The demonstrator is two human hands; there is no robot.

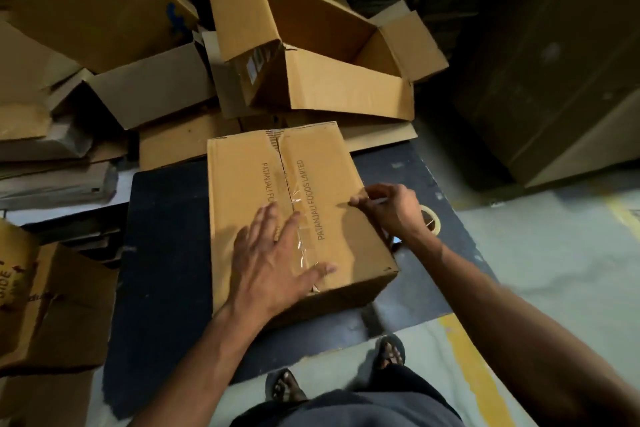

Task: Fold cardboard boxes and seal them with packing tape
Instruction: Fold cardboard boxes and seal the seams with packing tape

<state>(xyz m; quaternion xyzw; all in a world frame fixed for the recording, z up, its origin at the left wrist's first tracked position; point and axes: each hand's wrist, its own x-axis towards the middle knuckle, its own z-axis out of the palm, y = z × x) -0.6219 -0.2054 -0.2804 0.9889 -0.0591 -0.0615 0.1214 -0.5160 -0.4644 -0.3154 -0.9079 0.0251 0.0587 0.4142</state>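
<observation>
A worker seals a closed cardboard box (294,211) at centre frame, where it sits on a dark work surface (162,253). The left hand (273,260) lies flat with fingers spread wide, pressing the clear packing tape (298,218) that runs along the box's centre seam. The right hand (388,208), at the box's right edge, has its fingers curled over that edge and grips it; whether it also pinches a loose tape end cannot be told. A tape roll (431,218) rests just beyond that hand on the surface. The step in hand appears to be smoothing the strip down; the tape looks wrinkled near the front, so the next move likely calls for firm strokes toward the near edge. An open box (311,55) and flattened cartons crowd the upper half of the frame, unsealed.
</observation>
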